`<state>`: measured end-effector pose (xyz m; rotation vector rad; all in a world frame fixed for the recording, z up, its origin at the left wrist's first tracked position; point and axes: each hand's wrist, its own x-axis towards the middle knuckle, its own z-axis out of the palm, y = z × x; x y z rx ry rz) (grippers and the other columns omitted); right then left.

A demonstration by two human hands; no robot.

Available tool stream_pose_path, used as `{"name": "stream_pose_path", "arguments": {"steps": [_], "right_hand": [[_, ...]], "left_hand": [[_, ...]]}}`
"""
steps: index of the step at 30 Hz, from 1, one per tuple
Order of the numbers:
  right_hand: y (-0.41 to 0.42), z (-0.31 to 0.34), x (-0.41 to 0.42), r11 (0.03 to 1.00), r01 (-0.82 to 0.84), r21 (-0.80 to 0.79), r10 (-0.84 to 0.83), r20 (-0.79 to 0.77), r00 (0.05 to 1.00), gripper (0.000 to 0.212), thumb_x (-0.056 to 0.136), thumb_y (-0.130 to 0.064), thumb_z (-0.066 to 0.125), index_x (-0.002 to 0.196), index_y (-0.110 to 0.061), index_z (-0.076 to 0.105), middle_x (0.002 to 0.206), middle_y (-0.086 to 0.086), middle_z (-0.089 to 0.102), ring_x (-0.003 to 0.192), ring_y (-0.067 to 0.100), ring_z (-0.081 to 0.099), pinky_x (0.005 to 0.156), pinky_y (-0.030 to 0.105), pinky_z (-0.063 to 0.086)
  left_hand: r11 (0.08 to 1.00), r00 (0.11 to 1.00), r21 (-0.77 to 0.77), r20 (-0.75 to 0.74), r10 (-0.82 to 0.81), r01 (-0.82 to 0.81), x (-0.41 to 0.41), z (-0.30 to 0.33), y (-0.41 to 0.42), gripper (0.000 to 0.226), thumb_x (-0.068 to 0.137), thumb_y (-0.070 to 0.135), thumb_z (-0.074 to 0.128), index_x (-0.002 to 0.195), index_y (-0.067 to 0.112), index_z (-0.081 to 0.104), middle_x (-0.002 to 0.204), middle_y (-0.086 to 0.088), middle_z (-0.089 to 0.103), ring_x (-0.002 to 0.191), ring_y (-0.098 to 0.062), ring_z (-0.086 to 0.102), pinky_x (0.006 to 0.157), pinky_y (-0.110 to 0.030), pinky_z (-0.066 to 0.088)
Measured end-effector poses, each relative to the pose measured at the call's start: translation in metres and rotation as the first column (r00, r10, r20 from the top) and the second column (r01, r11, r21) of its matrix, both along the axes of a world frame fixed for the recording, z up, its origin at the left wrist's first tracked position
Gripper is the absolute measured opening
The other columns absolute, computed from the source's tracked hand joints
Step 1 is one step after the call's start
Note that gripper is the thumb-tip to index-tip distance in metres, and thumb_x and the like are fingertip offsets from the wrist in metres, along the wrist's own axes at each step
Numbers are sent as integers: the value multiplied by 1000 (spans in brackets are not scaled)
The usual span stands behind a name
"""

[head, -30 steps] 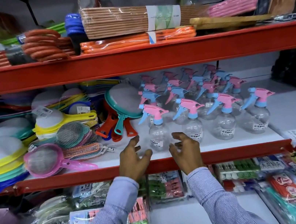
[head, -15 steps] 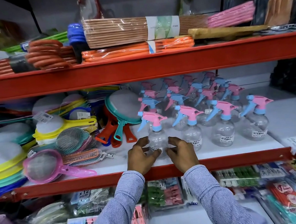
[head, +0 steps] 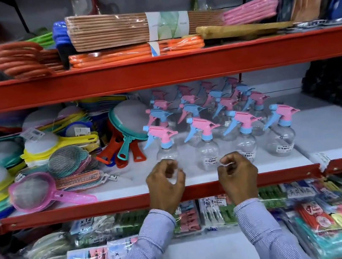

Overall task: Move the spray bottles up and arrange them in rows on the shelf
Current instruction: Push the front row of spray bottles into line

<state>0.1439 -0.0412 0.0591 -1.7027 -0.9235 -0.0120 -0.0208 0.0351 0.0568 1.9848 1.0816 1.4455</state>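
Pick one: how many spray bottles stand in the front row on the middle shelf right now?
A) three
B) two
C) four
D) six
C: four clear bottles with pink-and-blue trigger heads line the front row on the white shelf, with more rows behind; the left hand and right hand are curled empty in front of them.

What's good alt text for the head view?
Two hands, left hand and right hand, fingers curled and empty, hover at the red front edge of a shelf before rows of clear spray bottles with pink and blue triggers. Colourful strainers lie left.
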Motion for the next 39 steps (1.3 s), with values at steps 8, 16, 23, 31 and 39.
{"name": "stream_pose_path", "arguments": {"steps": [8,16,23,31,39], "right_hand": [[28,-6,34,948,-203,-246,222,50,974,43,87,-11,58,129,-10,55,120,14,69,102,30,68,92,42,55],[34,-10,46,930,-292,-223,305,26,952,41,88,-14,60,129,-13,55,106,7,74,92,22,71,88,40,57],[25,-8,47,938,-299,-174,308,28,951,37,88,-19,63,124,-14,59,109,6,73,92,22,70,87,36,57],[-34,-7,103,999,6,43,-6,8,1000,16,76,-2,67,85,-14,65,86,6,70,66,14,64,62,17,49],[-17,-6,143,943,-265,-201,277,36,960,45,91,-18,62,133,-8,53,130,9,65,105,23,68,96,36,55]], "left_hand": [[956,976,-269,-141,-164,122,68,2,5,51,80,27,74,125,11,56,113,1,66,98,-14,64,82,-21,49],[977,976,-177,-164,-145,116,74,-5,11,35,81,21,72,115,23,65,102,10,74,88,-4,70,80,-16,54],[981,991,-181,-99,-95,76,76,-6,6,39,83,20,73,119,15,63,101,10,66,91,-10,67,78,-13,52],[997,999,73,19,-41,40,111,-10,-36,21,78,17,67,99,16,68,91,3,70,74,-10,65,72,-26,54],[969,976,-212,-145,-159,126,171,-9,-28,61,85,28,69,138,8,49,128,-6,64,109,-16,65,79,-11,51]]}}
